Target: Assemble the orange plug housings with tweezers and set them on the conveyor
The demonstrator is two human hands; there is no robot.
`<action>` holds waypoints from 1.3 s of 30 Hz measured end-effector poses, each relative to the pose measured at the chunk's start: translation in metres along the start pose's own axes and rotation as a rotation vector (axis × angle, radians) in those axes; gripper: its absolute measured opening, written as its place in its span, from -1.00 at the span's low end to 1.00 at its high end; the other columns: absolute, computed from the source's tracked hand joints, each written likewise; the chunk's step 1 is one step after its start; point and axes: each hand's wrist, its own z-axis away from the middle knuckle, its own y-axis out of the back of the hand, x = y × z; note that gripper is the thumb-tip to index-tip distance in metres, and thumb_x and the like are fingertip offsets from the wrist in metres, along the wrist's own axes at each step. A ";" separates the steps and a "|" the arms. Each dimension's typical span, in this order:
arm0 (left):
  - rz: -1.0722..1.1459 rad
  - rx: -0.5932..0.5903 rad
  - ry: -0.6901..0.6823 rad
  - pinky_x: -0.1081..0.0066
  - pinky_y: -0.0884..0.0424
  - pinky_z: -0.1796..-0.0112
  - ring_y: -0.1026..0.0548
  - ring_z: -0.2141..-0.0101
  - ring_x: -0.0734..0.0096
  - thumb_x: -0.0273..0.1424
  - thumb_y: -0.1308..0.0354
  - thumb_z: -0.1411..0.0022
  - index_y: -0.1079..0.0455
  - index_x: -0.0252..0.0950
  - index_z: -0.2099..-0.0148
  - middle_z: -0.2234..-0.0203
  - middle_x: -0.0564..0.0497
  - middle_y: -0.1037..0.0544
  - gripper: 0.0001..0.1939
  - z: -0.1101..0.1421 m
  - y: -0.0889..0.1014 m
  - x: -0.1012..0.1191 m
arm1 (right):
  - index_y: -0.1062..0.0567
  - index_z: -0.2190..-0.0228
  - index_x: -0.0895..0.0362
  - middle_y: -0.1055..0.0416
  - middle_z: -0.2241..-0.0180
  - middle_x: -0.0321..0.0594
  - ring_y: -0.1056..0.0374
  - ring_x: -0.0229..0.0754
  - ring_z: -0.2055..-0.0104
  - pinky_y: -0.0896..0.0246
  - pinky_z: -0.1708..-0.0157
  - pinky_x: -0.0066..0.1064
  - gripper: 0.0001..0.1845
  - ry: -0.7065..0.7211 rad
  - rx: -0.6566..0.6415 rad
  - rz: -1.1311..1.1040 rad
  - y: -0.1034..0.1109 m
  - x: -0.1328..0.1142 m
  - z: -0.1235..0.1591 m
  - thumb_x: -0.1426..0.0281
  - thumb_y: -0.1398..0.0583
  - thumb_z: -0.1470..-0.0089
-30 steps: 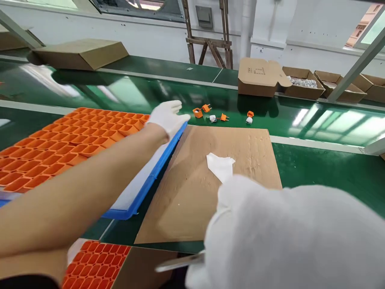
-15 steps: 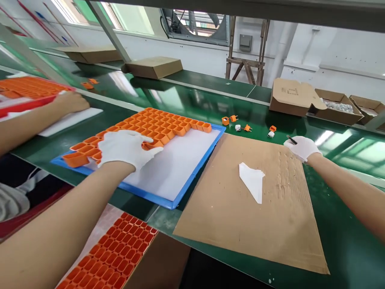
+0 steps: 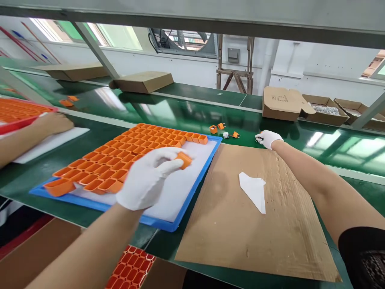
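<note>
My left hand (image 3: 147,176), in a white glove, pinches a small orange plastic housing (image 3: 184,160) above the right part of the blue-rimmed tray (image 3: 168,225). Rows of the same open orange housings (image 3: 120,152) fill the tray's left and back part on a white sheet. My right hand (image 3: 270,139), gloved too, is closed at the far edge of the cardboard sheet (image 3: 228,241). Its fingertips are on a small orange-and-white plug piece (image 3: 261,133), mostly covered by the glove. Whether the dark thin tool is still in that hand is hidden.
Small orange plug pieces (image 3: 236,135) lie behind the cardboard. A torn white paper (image 3: 253,190) rests on it. Another person's hand (image 3: 54,122) is at a red-rimmed tray (image 3: 27,120) on the left. Cartons (image 3: 281,104) stand along the back; a metal beam (image 3: 192,25) crosses overhead.
My left hand has lifted an orange housing from the rows and moved right with it. My right hand has moved left onto the orange-and-white piece; the dark tool no longer shows.
</note>
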 end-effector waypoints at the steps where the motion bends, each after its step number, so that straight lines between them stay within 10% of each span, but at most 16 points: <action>1: 0.169 -0.060 0.055 0.15 -0.46 0.12 -0.54 0.19 0.14 -0.32 -0.34 0.08 -0.43 -0.24 0.51 0.33 0.00 -0.57 -0.84 0.005 -0.013 0.005 | -0.51 0.07 0.15 -0.49 0.06 -0.15 -0.46 -0.13 0.09 -0.44 0.08 -0.17 -0.70 0.002 0.010 -0.017 0.002 -0.003 0.001 0.22 -0.23 -0.27; 5: 0.358 -0.274 0.294 0.36 -0.36 0.32 -0.44 0.37 0.39 -0.27 -0.36 -0.02 -0.41 -0.31 0.47 0.45 0.02 -0.45 -0.75 0.024 -0.060 0.014 | -0.53 0.19 0.20 -0.53 0.19 -0.20 -0.46 -0.18 0.21 -0.41 0.18 -0.29 -0.75 0.059 0.112 -0.158 0.012 -0.011 0.033 0.25 -0.23 -0.25; 10: 0.563 -0.497 0.514 0.42 -0.26 0.38 -0.36 0.44 0.49 -0.37 -0.36 -0.11 -0.33 -0.25 -0.10 0.38 0.04 -0.48 -0.48 0.042 -0.105 0.015 | -0.57 0.28 0.10 -0.55 0.29 -0.30 -0.42 -0.25 0.26 -0.31 0.22 -0.42 -0.81 0.168 0.219 -0.369 0.017 -0.021 0.130 0.25 -0.26 -0.15; 16: 0.539 -0.778 0.383 0.48 -0.02 0.53 -0.08 0.57 0.60 -0.04 -0.31 -0.17 -0.25 -0.30 0.44 0.60 0.14 -0.19 -0.53 0.059 -0.153 0.018 | -0.61 0.41 0.04 -0.41 0.48 -0.33 -0.31 -0.24 0.42 -0.25 0.40 -0.37 -0.80 0.307 0.353 -0.474 -0.003 -0.023 0.219 0.19 -0.40 0.03; 23: 0.713 -0.905 0.640 0.53 0.13 0.62 0.00 0.63 0.68 0.01 -0.22 -0.22 -0.23 -0.29 0.40 0.50 0.10 -0.28 -0.53 0.064 -0.185 0.003 | -0.55 -0.04 -0.04 -0.50 0.09 -0.18 -0.44 -0.07 0.12 -0.43 0.18 -0.22 -0.29 0.359 0.289 -0.575 -0.009 0.001 0.231 0.12 -0.50 0.19; 30: 0.456 -0.888 0.452 0.40 0.09 0.55 0.00 0.67 0.59 0.24 0.03 -0.25 -0.21 -0.26 0.54 0.74 0.14 -0.13 -0.33 0.062 -0.182 -0.002 | -0.65 0.17 -0.12 -0.51 0.36 -0.37 -0.37 -0.27 0.44 -0.41 0.39 -0.36 -0.57 0.257 0.166 -0.676 -0.013 -0.005 0.228 0.38 -0.47 0.16; 34: 0.260 -0.839 0.444 0.39 -0.03 0.54 -0.14 0.66 0.53 0.20 -0.15 -0.12 -0.19 -0.25 0.57 0.75 0.11 -0.22 -0.38 0.057 -0.176 -0.008 | -0.66 0.22 -0.11 -0.51 0.31 -0.32 -0.41 -0.23 0.38 -0.41 0.40 -0.37 -0.69 0.282 0.216 -0.655 -0.023 -0.010 0.227 0.38 -0.44 0.08; 39: 0.298 -0.779 0.514 0.38 -0.13 0.49 -0.22 0.64 0.49 0.05 -0.17 -0.18 -0.23 -0.26 0.56 0.75 0.07 -0.29 -0.47 0.057 -0.175 -0.012 | -0.61 0.05 -0.15 -0.52 0.28 -0.29 -0.43 -0.17 0.29 -0.43 0.37 -0.34 -0.50 0.392 0.217 -0.581 -0.024 -0.013 0.227 0.39 -0.45 0.08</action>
